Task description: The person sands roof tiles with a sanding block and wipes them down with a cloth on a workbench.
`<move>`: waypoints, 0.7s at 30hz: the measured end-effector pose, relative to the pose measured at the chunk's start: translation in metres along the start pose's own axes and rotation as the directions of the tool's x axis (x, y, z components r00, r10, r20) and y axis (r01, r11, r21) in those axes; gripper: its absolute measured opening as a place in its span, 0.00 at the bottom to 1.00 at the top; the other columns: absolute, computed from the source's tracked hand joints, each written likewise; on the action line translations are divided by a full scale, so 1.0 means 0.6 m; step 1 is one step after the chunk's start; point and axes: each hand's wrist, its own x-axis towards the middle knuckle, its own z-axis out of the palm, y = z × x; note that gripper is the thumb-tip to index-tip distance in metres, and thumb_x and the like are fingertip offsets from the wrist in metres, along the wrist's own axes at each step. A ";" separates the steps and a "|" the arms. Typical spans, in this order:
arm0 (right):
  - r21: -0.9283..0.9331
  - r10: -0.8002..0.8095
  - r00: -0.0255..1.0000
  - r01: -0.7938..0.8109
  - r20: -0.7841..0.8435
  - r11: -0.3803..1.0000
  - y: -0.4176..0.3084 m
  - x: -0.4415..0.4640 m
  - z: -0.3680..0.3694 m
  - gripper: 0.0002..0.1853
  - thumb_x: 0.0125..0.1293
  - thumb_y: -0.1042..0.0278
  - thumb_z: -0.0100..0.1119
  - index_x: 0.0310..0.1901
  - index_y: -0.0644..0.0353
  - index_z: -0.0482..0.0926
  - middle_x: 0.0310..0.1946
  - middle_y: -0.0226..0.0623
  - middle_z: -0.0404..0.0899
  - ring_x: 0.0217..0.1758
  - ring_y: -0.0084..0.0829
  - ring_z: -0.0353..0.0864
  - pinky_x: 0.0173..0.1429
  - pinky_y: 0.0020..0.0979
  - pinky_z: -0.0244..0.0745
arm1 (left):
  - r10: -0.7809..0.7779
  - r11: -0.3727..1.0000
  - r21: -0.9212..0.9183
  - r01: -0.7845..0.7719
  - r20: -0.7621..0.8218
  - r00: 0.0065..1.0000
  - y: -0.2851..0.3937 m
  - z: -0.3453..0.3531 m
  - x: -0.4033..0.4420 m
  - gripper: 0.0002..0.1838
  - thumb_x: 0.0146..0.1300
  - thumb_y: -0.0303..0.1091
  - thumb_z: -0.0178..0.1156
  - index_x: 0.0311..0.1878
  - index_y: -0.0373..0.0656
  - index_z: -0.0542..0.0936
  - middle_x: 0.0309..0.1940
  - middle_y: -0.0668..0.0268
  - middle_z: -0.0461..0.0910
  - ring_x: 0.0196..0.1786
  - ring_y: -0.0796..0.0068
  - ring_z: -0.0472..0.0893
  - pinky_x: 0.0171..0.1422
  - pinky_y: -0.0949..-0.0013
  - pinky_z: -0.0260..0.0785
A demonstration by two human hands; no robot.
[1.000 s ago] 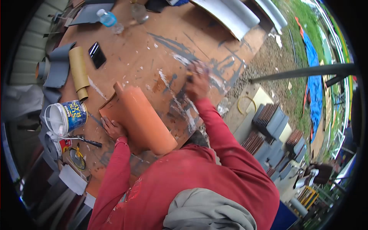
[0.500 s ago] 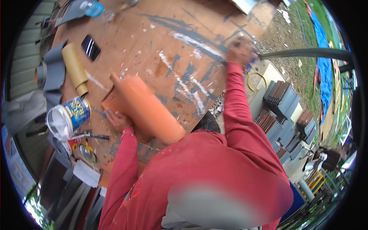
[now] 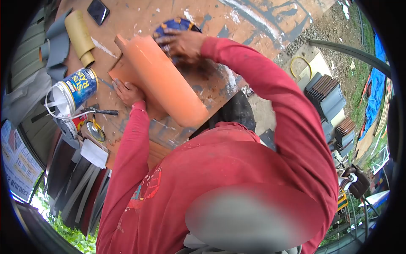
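Observation:
An orange roof tile (image 3: pixel 163 80) with a rounded ridge lies slantwise on the worktable in front of me. My left hand (image 3: pixel 128 92) rests on its flat left part, fingers stretched out and lying flat. On the far side of the ridge, my right hand (image 3: pixel 184 44) is over a bunched blue cloth (image 3: pixel 175 25) with a yellow-and-dark pattern. Its fingers are bent over the cloth, slightly smeared by motion. The cloth is beside the tile's upper right edge; whether they touch I cannot tell.
Left of the tile are a paint can (image 3: pixel 78 86), a brush (image 3: pixel 105 112), a tape measure (image 3: pixel 96 130), a tan roll (image 3: pixel 79 36) and grey tile pieces (image 3: pixel 57 48). A phone (image 3: pixel 98 12) lies farther back. Stacked tiles (image 3: pixel 327 95) stand right of the table (image 3: pixel 139 15).
My right hand has swept from the table's far right edge leftward to beside the tile, with the blue cloth. My left hand stays on the tile. The whole view has shifted slightly.

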 end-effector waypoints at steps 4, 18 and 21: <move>0.426 -0.134 0.980 0.060 0.147 0.903 -0.151 -0.146 -0.021 0.23 0.69 0.50 0.58 0.61 0.50 0.83 0.70 0.28 0.75 0.81 0.37 0.60 0.86 0.53 0.42 | -0.048 0.999 -0.024 0.049 0.033 0.998 -0.005 0.003 -0.003 0.27 0.75 0.42 0.48 0.71 0.39 0.73 0.70 0.47 0.72 0.72 0.46 0.71 0.76 0.51 0.63; 0.069 0.487 0.854 -0.483 -0.186 0.873 -0.265 -0.349 -0.099 0.37 0.46 0.71 0.73 0.64 0.53 0.78 0.72 0.36 0.72 0.78 0.37 0.66 0.83 0.57 0.51 | -0.005 0.999 0.034 0.006 -0.028 1.000 0.002 0.001 -0.013 0.27 0.72 0.42 0.50 0.70 0.40 0.75 0.70 0.48 0.73 0.71 0.47 0.72 0.74 0.52 0.65; 0.103 0.748 0.637 -0.744 -0.187 0.660 -0.300 -0.227 -0.010 0.36 0.57 0.52 0.70 0.68 0.51 0.73 0.76 0.43 0.65 0.81 0.47 0.58 0.84 0.55 0.46 | 0.009 0.999 0.047 -0.006 -0.051 0.999 -0.001 0.005 -0.009 0.27 0.72 0.41 0.50 0.69 0.38 0.76 0.69 0.47 0.73 0.71 0.47 0.71 0.75 0.53 0.64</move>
